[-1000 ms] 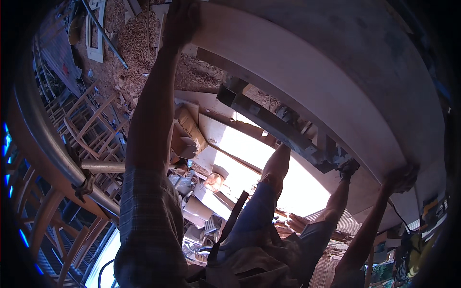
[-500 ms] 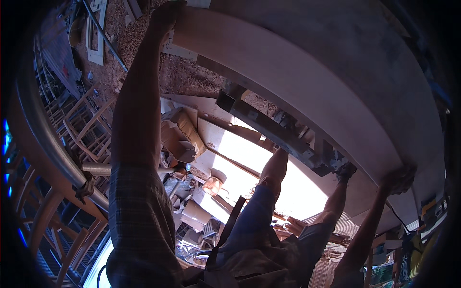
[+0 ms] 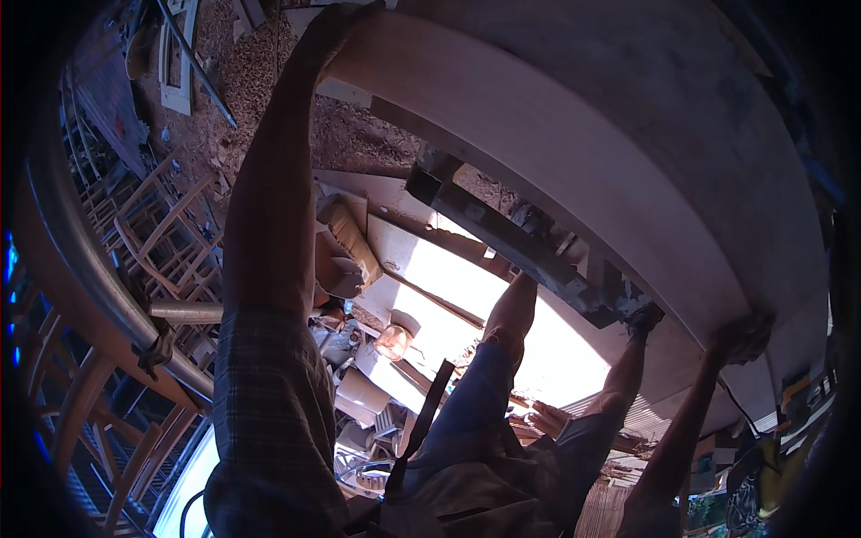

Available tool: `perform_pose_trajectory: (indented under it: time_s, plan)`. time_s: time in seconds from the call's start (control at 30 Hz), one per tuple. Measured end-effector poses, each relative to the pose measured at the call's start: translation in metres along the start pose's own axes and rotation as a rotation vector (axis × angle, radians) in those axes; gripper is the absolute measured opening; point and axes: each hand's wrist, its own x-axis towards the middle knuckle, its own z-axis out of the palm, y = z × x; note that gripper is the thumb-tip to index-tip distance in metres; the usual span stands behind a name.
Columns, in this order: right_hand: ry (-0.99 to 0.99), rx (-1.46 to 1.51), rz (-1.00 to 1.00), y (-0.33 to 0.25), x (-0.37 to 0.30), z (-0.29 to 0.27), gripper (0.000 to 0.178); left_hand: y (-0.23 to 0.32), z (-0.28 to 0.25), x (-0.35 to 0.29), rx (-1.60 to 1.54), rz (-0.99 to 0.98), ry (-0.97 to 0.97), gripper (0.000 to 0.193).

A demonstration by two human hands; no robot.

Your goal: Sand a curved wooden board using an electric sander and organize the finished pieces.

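Observation:
A long pale wooden board (image 3: 538,134) spans the upper right, its broad near side facing me. My left hand (image 3: 345,34) is at its far left end, fingers bent over the upper corner and mostly dark in shadow. At the other end, my right hand (image 3: 743,339) is closed over the board's right edge, its fingers partly lost in shadow. A wide flat panel surface (image 3: 708,134) stretches beyond the board. Below the board sits a grey metal frame (image 3: 502,229) with machine parts inside; how the two touch is hard to see.
Curved wooden chair frames (image 3: 170,242) are piled at the left, behind a metal pipe (image 3: 90,255) with a clamp. Wood shavings cover the ground (image 3: 251,90). Cardboard boxes (image 3: 345,247) and scraps lie near my legs (image 3: 475,394). Bright sunlight falls on a sheet (image 3: 457,269).
My left hand has shifted slightly right along the board's end, its fingers reaching farther over the top. My right hand has barely moved, and the board stays almost in place.

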Motion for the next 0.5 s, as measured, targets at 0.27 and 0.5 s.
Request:
perform_pose_trajectory:
  time_s: [0.27, 0.5]
  plan:
    - [0.013, 0.038, -0.036, -0.001, 0.0, 0.001, 0.071, -0.057, -0.026, 0.039, -0.354, 0.174, 0.005, 0.052]
    - [0.0, 0.035, 0.0, -0.003, -0.001, -0.005, 0.071, -0.066, -0.016, 0.036, -0.35, 0.225, -0.016, 0.051]
